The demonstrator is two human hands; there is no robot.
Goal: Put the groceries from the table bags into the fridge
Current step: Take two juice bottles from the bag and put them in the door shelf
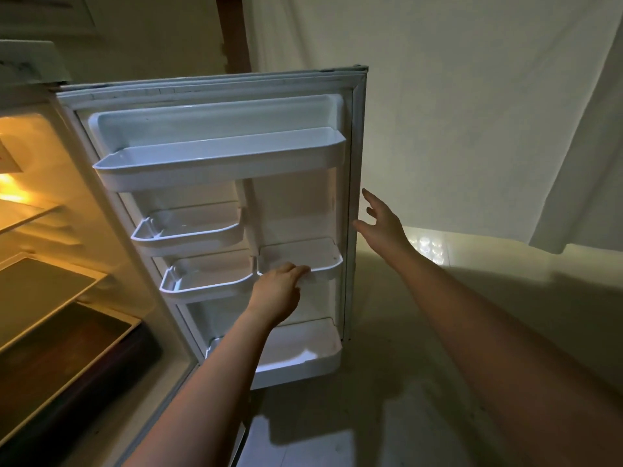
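At the open fridge door (215,85), the left hand (276,291) has its fingers (298,272) curled over the front lip of a small door bin (303,261), gripping it. That bin sits on the right side of the door, level with the lower of 2 small bins (202,279) on the left. The right hand (382,224) hangs just beside the door's outer edge, its fingers (371,198) spread and loose, holding nothing; whether the thumb touches the seal cannot be told. Both forearms reach in from the lower edge of the view. Above the hands a long door shelf (219,156) spans the full width, and a wider bin (296,355) sits at the bottom. To the left, the fridge interior (43,230) glows yellow, with glass shelves (47,284) stacked downward. No groceries or bags show anywhere in view. Behind the door hangs a pale curtain (472,112), with tiled floor (371,416) beneath.
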